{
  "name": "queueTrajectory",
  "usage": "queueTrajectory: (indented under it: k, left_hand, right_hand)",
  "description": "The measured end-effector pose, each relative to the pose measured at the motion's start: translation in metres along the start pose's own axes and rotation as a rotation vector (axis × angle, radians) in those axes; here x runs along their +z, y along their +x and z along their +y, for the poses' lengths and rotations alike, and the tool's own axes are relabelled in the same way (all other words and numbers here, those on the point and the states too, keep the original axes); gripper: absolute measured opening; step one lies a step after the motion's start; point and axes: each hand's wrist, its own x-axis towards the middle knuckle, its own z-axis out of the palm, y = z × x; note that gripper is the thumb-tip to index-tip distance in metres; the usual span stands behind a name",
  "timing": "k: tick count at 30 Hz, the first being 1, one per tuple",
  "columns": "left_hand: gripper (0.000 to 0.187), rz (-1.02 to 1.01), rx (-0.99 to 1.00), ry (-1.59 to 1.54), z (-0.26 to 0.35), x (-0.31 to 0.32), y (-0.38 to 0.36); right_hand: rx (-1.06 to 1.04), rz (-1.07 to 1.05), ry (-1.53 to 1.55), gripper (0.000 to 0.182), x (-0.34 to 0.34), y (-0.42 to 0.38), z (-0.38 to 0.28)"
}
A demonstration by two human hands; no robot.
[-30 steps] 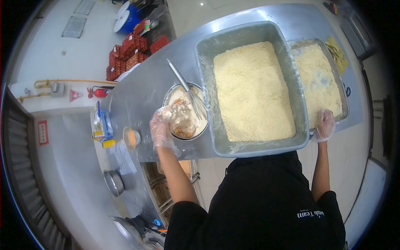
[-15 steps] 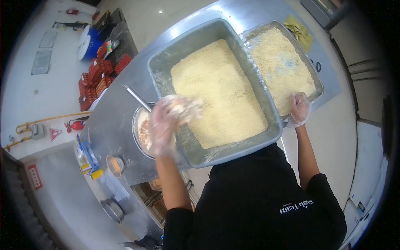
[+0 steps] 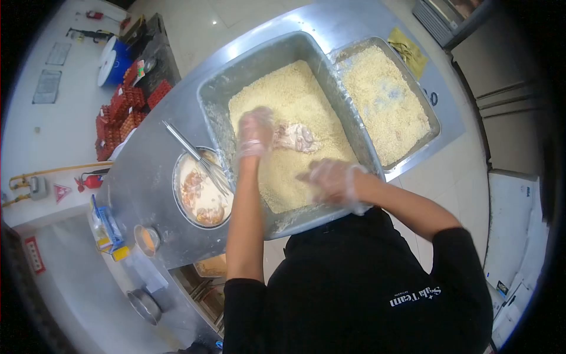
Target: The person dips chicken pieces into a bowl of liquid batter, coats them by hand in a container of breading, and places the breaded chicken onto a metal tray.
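Since the earlier frame, the coated piece (image 3: 299, 138) has gone from your left hand (image 3: 256, 131) down onto the crumbs (image 3: 289, 186), and your right hand (image 3: 333, 180) has swung over from the tray (image 3: 411, 84) into the tub (image 3: 253, 65). The piece now lies near the middle of the crumb bed, its pale, wet-looking top bare, with its long axis running roughly crosswise to you, left to right, the right end tipped a little toward your body. Your left hand is the nearer one: it sits just beside the left end, so from there the piece lies to the right and slightly closer to you. Its fingers look bent downward, but they are blurred and partly hidden, so I cannot tell how wide they are or whether they touch the piece. From your right hand the piece lies ahead and to the left, with a strip of crumbs showing between; that hand is loosely spread, nothing visible in it (it too is smeared by motion). The relation to judge by, I think, is this: the piece lies between your hands, left hand at its end, right hand along its near side, closer to the right end
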Motion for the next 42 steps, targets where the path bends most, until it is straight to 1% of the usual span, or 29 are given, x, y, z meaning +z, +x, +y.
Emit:
queueTrajectory:
  k: [1, 2, 3, 5, 6, 7, 9, 10, 12, 13, 15, 16, 18, 19, 20, 21, 22, 24, 25, 27, 29, 30, 32, 33, 35, 37, 39, 40, 42]
  left_hand:
    - [0.029, 0.059, 0.002, -0.067, 0.016, -0.02, -0.003]
    - [0.031, 0.119, 0.002, -0.135, 0.038, -0.045, -0.011]
    - [0.031, 0.126, -0.16, -0.127, 0.06, -0.07, -0.021]
    - [0.031, 0.199, -0.232, -0.155, 0.069, -0.104, -0.044]
    - [0.031, 0.268, -0.14, -0.191, 0.061, -0.117, -0.057]
    - [0.032, 0.312, -0.135, -0.177, 0.051, -0.128, -0.071]
    - [0.034, 0.401, -0.125, -0.149, 0.035, -0.142, -0.103]
    - [0.035, 0.458, -0.168, -0.21, 0.035, -0.144, -0.123]
    - [0.037, 0.568, -0.246, -0.332, 0.037, -0.149, -0.153]
    - [0.037, 0.596, -0.229, -0.344, 0.024, -0.148, -0.161]
    - [0.037, 0.654, -0.203, -0.366, -0.006, -0.143, -0.18]
    - [0.034, 0.666, -0.289, -0.261, -0.013, -0.138, -0.186]
    - [0.026, 0.676, -0.451, -0.053, -0.026, -0.131, -0.187]
    - [0.026, 0.681, -0.393, -0.08, -0.037, -0.127, -0.186]
    - [0.025, 0.684, -0.338, -0.107, -0.052, -0.12, -0.188]
    - [0.025, 0.687, -0.288, -0.133, -0.062, -0.115, -0.19]
    - [0.025, 0.719, -0.333, -0.146, -0.06, -0.113, -0.19]
    - [0.026, 0.787, -0.431, -0.167, -0.049, -0.112, -0.191]
    - [0.027, 0.79, -0.44, -0.151, -0.053, -0.111, -0.193]
    - [0.029, 0.8, -0.423, -0.105, -0.056, -0.11, -0.194]
    - [0.031, 0.813, -0.354, -0.021, -0.047, -0.116, -0.19]
    - [0.032, 0.824, -0.308, 0.032, -0.042, -0.119, -0.188]
    - [0.033, 0.83, -0.317, -0.125, -0.056, -0.113, -0.19]
    - [0.034, 0.826, -0.319, -0.201, -0.061, -0.111, -0.192]
    - [0.033, 0.836, -0.276, -0.156, -0.063, -0.111, -0.191]
    - [0.033, 0.838, -0.27, -0.105, -0.061, -0.114, -0.192]
    - [0.032, 0.838, -0.288, -0.047, -0.054, -0.119, -0.191]
    - [0.033, 0.842, -0.297, -0.073, -0.054, -0.119, -0.192]
    - [0.033, 0.847, -0.305, -0.124, -0.053, -0.118, -0.191]
  right_hand:
    - [-0.012, -0.099, -0.15, 0.062, 0.02, 0.024, -0.003]
    - [-0.022, -0.118, -0.2, 0.061, 0.024, 0.04, -0.01]
    - [-0.033, -0.141, -0.25, 0.06, 0.026, 0.054, -0.016]
    - [-0.047, -0.148, -0.354, 0.06, 0.036, 0.08, -0.023]
    - [-0.047, -0.132, -0.408, 0.062, 0.042, 0.092, -0.024]
    - [-0.05, -0.121, -0.46, 0.064, 0.051, 0.1, -0.022]
    - [-0.031, -0.17, -0.192, 0.057, 0.056, 0.116, -0.001]
    - [-0.018, -0.191, -0.058, 0.054, 0.049, 0.119, 0.007]
    - [0.02, -0.141, -0.108, 0.049, 0.03, 0.115, 0.012]
    - [0.036, -0.122, -0.133, 0.047, 0.016, 0.113, 0.008]
    - [0.116, 0.014, -0.163, 0.042, -0.018, 0.118, -0.004]
    - [0.156, 0.082, -0.177, 0.04, -0.025, 0.12, -0.007]
    - [-0.118, 0.351, -0.392, 0.037, 0.004, 0.129, 0.028]
    - [-0.258, 0.495, -0.494, 0.037, 0.009, 0.127, 0.047]
    - [-0.26, 0.332, -0.551, 0.045, 0.015, 0.101, 0.052]
    - [-0.114, 0.134, -0.47, 0.048, 0.012, 0.073, 0.043]
    - [0.033, -0.066, -0.39, 0.051, 0.007, 0.052, 0.03]
    - [0.3, -0.144, -0.142, 0.055, 0.015, 0.039, 0.013]
    - [0.442, -0.17, -0.007, 0.057, 0.016, 0.037, 0.006]
    - [0.592, -0.127, 0.429, 0.065, 0.009, 0.055, -0.016]
    - [0.574, -0.114, 0.76, 0.071, 0.033, 0.076, -0.01]
    - [0.481, -0.13, 0.864, 0.074, 0.077, 0.095, 0.025]
    - [0.572, -0.107, 1.074, 0.072, 0.081, 0.108, 0.022]
    - [0.762, -0.055, 1.182, 0.069, 0.046, 0.105, -0.018]
    - [0.483, 0.052, 1.024, 0.062, 0.048, 0.103, 0.01]
    - [-0.056, 0.172, 0.654, 0.05, 0.061, 0.087, 0.098]
    - [0.099, 0.214, 0.538, 0.045, 0.023, 0.103, 0.098]
    - [0.345, 0.173, 0.501, 0.046, -0.019, 0.115, 0.058]
    - [0.449, 0.168, 0.228, 0.046, -0.03, 0.126, 0.039]
